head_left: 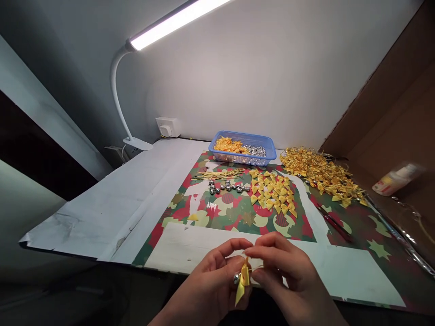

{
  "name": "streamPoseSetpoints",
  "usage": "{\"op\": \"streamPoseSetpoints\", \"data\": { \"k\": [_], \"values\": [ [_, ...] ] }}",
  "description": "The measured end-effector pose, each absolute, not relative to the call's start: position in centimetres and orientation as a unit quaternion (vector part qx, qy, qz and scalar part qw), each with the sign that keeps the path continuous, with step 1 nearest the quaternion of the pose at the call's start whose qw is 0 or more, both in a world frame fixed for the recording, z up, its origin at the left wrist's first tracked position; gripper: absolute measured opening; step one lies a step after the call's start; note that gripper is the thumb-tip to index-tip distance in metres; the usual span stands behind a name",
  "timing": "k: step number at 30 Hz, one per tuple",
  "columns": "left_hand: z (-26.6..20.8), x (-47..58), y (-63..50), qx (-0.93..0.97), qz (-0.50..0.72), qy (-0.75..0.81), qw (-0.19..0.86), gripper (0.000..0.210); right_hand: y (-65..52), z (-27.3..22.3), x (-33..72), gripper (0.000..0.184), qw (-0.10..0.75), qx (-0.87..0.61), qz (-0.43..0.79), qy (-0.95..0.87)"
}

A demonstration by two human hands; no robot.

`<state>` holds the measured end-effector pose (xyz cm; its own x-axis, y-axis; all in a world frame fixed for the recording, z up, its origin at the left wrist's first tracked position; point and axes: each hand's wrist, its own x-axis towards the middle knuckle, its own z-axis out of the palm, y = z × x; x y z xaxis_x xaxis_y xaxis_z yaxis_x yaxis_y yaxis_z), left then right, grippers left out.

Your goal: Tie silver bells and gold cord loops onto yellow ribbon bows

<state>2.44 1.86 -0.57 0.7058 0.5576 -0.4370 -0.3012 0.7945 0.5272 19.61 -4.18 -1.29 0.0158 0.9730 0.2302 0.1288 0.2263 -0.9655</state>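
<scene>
At the table's front edge, my left hand (220, 276) is closed, pinching a yellow ribbon bow (243, 281) whose tail points down. A small silver jingle bell (237, 278) sits against the bow's left side. Close beside it, my right hand (285, 271) is closed too, thumb and fingers bent around a thin gold tie (256, 268) that runs from the bow. Its far end is hidden by my fingers. Beyond my hands lie loose gold ties (220, 174), several silver bells (228, 186) and rows of yellow bows (273, 192).
A blue basket (273, 154) with yellow bows and silver bells stands by the wall. Finished-looking bows with ties are heaped in a pile (319, 174) at right, near tweezers (335, 222) and a white bottle (394, 180). A lit lamp (117, 90) stands at left.
</scene>
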Motion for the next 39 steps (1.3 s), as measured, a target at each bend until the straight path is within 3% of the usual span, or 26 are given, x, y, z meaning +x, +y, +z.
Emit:
{"op": "streamPoseSetpoints", "data": {
  "k": [5, 8, 11, 18, 26, 34, 39],
  "values": [
    [-0.5, 2.9, 1.5, 0.3, 0.232, 0.324, 0.867, 0.026, -3.6, -0.4, 19.6, 0.018, 0.479, -0.457, 0.372, -0.65],
    [-0.3, 2.3, 1.5, 0.42, 0.293, 0.391, 0.765, 0.022, -3.4, -0.6, 19.8, 0.013, 0.472, -0.474, 0.319, -0.672],
    [0.0, 1.4, 1.8, 0.535, 0.327, 0.41, 0.663, 0.033, -3.1, -1.1, 19.8, 0.015, 0.445, -0.496, 0.29, -0.687],
    [-0.1, 1.7, 3.3, 0.664, 0.249, 0.416, 0.569, 0.019, -2.0, -1.7, 19.5, 0.019, 0.384, -0.565, 0.305, -0.664],
    [-0.8, 2.9, 4.9, 0.699, 0.281, 0.475, 0.453, 0.01, -1.7, -2.0, 21.1, 0.027, 0.516, -0.613, 0.315, -0.508],
    [-2.1, 3.1, 6.0, 0.766, 0.272, 0.462, 0.356, 0.01, -0.5, -4.2, 21.2, 0.029, 0.552, -0.586, 0.197, -0.56],
    [-1.6, 2.4, 6.8, 0.794, 0.242, 0.466, 0.307, 0.015, -1.2, -5.9, 19.6, 0.027, 0.639, -0.558, 0.203, -0.488]
  ]
}}
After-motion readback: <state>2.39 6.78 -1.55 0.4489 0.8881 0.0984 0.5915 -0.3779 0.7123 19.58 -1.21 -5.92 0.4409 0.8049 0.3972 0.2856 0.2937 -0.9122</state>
